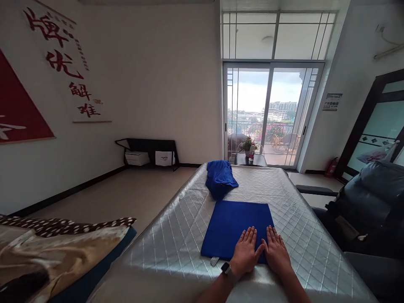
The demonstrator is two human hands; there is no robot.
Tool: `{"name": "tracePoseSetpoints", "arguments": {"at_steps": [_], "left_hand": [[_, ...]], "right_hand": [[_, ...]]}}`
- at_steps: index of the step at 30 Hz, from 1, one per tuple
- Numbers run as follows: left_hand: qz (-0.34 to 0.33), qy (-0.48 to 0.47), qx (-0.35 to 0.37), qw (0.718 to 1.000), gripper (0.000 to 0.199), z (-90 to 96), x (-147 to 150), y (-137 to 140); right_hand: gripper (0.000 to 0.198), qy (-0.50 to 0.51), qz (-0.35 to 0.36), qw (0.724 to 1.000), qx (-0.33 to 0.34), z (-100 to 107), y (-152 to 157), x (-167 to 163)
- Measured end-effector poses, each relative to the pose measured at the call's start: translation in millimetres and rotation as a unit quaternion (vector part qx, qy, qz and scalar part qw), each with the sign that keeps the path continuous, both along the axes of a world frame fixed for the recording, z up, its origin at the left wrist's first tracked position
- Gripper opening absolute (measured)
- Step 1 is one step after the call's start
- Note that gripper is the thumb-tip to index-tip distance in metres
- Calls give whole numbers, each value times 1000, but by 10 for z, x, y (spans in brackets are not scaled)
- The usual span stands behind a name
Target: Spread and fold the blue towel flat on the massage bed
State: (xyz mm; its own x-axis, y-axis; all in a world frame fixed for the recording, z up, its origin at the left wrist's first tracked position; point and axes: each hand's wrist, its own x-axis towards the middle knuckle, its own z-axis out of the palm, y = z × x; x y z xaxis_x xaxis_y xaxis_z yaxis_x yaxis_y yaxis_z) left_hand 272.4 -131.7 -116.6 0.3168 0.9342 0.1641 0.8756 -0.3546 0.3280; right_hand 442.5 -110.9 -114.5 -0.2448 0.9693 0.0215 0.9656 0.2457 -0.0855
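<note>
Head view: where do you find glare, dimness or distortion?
Head view: the silvery cover glares toward its near edge, while the blue cloth looks matte; head view: the dark bag at right loses detail in dimness; head view: the wall scroll at upper left slants, probably from wide-angle distortion.

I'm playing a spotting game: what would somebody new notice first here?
Probably the flat blue cloth on the silvery cover, with the left hand and right hand at its near right corner. Next come the crumpled blue cloth just beyond it and the banner with red writing at upper left.
</note>
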Motion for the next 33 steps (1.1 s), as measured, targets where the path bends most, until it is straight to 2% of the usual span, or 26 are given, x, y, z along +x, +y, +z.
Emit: {"name": "tracePoseSetpoints", "arguments": {"at_steps": [7,11,19,24,28,31,33], "left_hand": [[131,41,-22,990,72,-133,-1034,-214],[188,58,-19,980,78,-237,-1384,-360],[199,57,-17,978,83,-282,-1393,-386],[197,57,-7,979,81,-337,-1424,-360],[193,63,-9,979,76,-325,-1450,-347],[208,70,-2,976,75,-261,-1312,-343],[190,62,14,980,73,-197,-1080,-340]], "right_hand": [[71,43,-22,999,4,-32,21,-19],[71,35,-30,999,2,-26,22,-31],[70,9,-21,1000,19,-57,-86,15],[67,5,-32,999,-3,-137,-207,53],[66,-12,-36,999,-11,-106,-228,39],[66,-10,-28,1000,-6,-63,-238,26],[65,-3,-30,1000,-10,-36,-249,15]]}}
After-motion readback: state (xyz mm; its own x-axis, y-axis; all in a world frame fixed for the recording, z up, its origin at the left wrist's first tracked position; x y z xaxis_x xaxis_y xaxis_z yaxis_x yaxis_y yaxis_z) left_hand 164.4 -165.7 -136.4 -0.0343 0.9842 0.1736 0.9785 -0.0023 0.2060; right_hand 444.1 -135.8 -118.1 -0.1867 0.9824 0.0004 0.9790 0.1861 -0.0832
